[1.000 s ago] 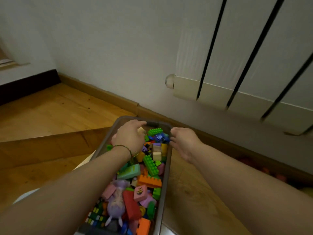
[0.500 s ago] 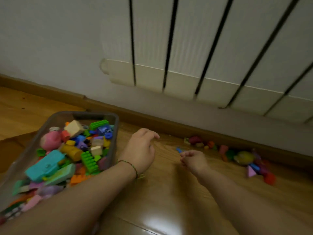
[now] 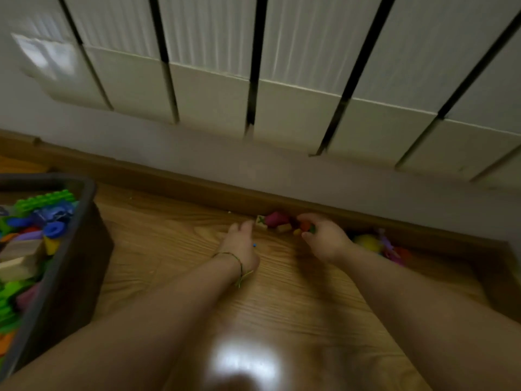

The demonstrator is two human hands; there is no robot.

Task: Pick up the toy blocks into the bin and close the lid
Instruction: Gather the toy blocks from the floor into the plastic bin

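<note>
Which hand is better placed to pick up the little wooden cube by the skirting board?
The left hand: its straight fingers lie right beside the wooden cube and hold nothing. The right hand is farther off, curled round small red pieces.

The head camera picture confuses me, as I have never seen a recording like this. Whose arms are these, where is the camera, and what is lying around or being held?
There is no machine here. A person wears one camera on the head, looking forward and down, so the two bare arms are their own. The left hand, with a string bracelet at the wrist, reaches open-fingered toward a small wooden block on the floor. The right hand curls round a small red piece. More toys, such as a pink toy and a yellow toy, lie along the skirting board under a white radiator. At the left stands a grey bin full of coloured blocks, with no lid on it.
</note>
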